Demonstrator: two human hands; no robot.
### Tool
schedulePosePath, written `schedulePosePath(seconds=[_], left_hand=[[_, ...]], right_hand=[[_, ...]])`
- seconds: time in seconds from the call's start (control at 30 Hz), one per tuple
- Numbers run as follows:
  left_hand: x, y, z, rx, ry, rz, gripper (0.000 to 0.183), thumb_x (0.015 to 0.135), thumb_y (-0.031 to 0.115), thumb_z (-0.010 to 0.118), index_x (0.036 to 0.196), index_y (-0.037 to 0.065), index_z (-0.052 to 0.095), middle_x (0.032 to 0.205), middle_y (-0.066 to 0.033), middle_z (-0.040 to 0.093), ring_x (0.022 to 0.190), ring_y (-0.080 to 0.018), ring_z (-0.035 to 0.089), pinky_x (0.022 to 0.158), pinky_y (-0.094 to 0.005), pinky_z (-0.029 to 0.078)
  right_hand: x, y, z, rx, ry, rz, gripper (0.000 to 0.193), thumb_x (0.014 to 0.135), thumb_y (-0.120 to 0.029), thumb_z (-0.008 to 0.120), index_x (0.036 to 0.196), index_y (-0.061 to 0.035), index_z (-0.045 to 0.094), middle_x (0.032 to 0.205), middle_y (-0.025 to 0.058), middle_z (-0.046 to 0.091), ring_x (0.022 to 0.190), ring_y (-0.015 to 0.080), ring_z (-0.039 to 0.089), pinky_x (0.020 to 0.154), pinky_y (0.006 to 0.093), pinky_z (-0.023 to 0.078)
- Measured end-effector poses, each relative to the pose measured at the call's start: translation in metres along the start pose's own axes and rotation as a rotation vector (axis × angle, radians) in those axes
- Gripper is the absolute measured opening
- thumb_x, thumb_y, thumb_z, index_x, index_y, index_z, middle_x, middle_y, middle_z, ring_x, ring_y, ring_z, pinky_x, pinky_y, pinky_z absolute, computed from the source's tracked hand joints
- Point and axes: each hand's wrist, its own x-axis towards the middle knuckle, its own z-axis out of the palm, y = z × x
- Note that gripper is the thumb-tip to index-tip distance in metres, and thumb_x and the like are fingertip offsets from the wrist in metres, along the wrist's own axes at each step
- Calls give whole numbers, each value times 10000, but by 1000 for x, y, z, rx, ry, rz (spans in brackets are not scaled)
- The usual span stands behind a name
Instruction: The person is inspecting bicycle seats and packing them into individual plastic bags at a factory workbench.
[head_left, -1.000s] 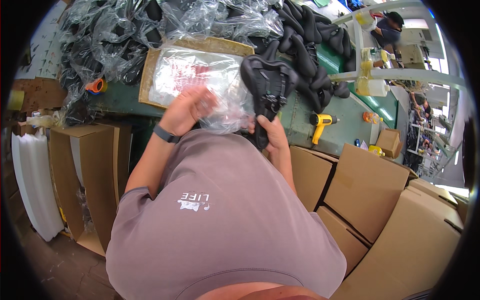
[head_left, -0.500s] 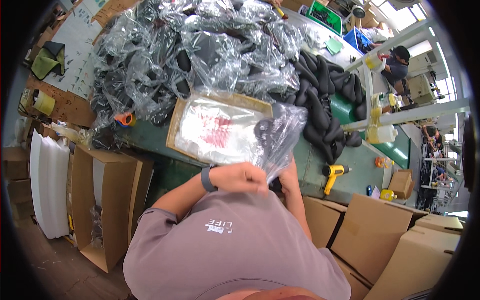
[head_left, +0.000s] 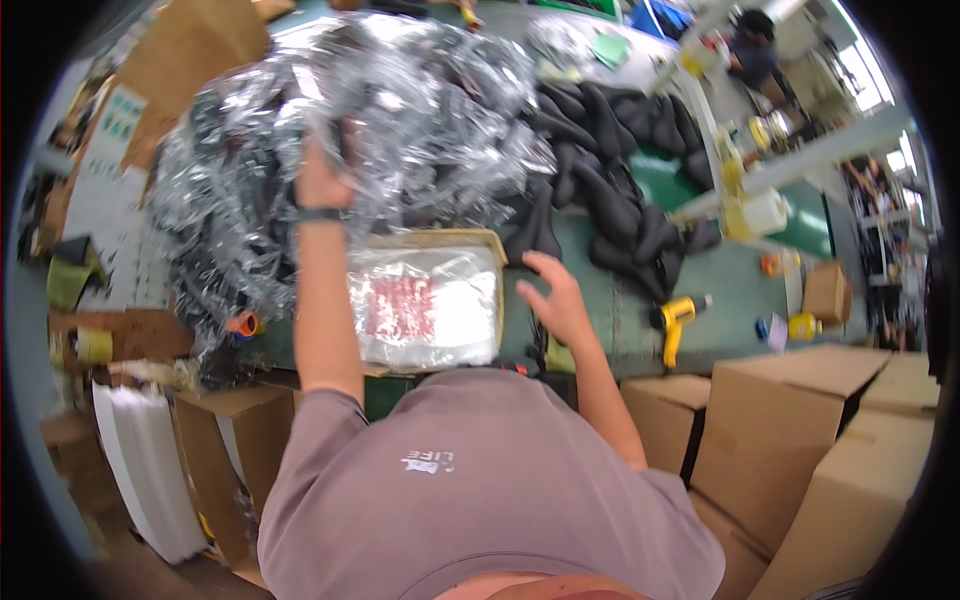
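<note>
My left hand [head_left: 325, 178], fingers too blurred to tell, seems to be stacking clear-plastic-bagged black saddles [head_left: 450, 135]. My right hand [head_left: 562, 308], fingers wide, likely needs a bare matte-black saddle [head_left: 538, 228] next.

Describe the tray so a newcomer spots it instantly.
On the green table, find the big plastic-wrapped heap. The shallow tray lies on its near side, left of the right hand. Unlike its neighbours, it holds flat clear bags with red print.
</note>
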Motion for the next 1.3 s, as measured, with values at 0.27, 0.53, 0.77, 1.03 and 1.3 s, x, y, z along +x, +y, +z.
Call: schedulePosePath(seconds=[0.27, 0.53, 0.77, 1.03, 1.3], left_hand=[[19, 49, -97, 724, 322, 714, 720, 1076, -46, 707, 1668, -81, 298, 1436, -317, 658, 1221, -323, 756, 1030, -375, 677], [-164, -171, -79, 1625, 178, 426, 275, 1065, 38, 743, 1339, 14, 734, 1301, -124, 782, 1136, -187, 751, 892, -322, 624], [-189, -208, -60, 1690, -186, 96, 369, 1025, 19, 760, 1393, 40, 738, 1180, -121, 840, 986, -223, 820, 819, -353, 648], [-175, -200, -59, 1993, -621, 218, 288, 1023, 111, 763, 1310, 85, 754, 1109, -119, 822, 945, -318, 795, 793, -433, 635], [-212, -205, -30, 1896, -566, 498, 284, 976, 43, 802, 1258, 68, 786, 1072, -128, 824, 940, -330, 798, 817, -419, 633]], right_hand=[[36, 258, -12, -243, 62, 529, 765, 934, -291, 884, 1573, 2, 584, 1466, 273, 716, 1345, 429, 708, 1127, 490, 565], [215, 333, 47, 87, 376, 764, 1240, 878, -450, 952, 1736, 98, 244, 1675, 323, 524, 1389, 370, 690, 1174, 439, 536], [271, 323, -5, 189, 110, 974, 480, 965, -321, 845, 1142, 84, 658, 981, 127, 745, 722, 224, 724, 492, 373, 537], [97, 158, -83, 1127, 367, 573, 442, 1103, -293, 724, 1353, 45, 585, 914, 59, 562, 655, 153, 566, 532, 311, 455], [-62, -25, -61, 1508, -162, 214, 969, 1071, -698, 662, 1758, -97, 337, 1306, 147, 658, 861, 223, 655, 620, 345, 521]])
